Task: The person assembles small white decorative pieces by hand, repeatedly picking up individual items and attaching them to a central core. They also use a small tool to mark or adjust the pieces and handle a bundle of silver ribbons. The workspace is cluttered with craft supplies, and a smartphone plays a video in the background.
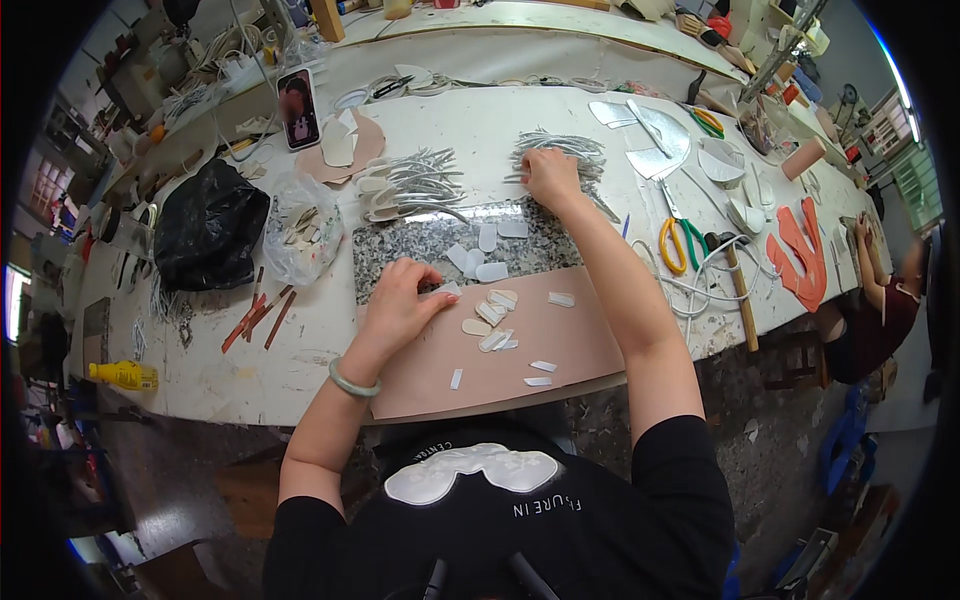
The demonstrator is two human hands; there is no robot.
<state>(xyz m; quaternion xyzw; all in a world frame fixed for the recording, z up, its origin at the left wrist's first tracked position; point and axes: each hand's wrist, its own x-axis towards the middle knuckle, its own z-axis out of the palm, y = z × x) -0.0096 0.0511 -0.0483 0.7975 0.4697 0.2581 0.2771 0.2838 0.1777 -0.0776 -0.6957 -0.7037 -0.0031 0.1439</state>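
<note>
My left hand pinches a small white rounded piece between thumb and fingers, over the far left part of a pinkish-tan sheet. Beyond it, several white tabs lie on a speckled stone slab. At the slab's far edge my right hand is closed on the near side of a pile of thin silver-grey straps; its fingertips are partly hidden. A second bunch of such straps lies to the left. Cream and white pieces are scattered on the sheet.
On the left are a black plastic bag, a clear bag of scraps and a propped phone. Orange-handled scissors, a hammer and orange-red cut pieces lie right. Another person sits at far right.
</note>
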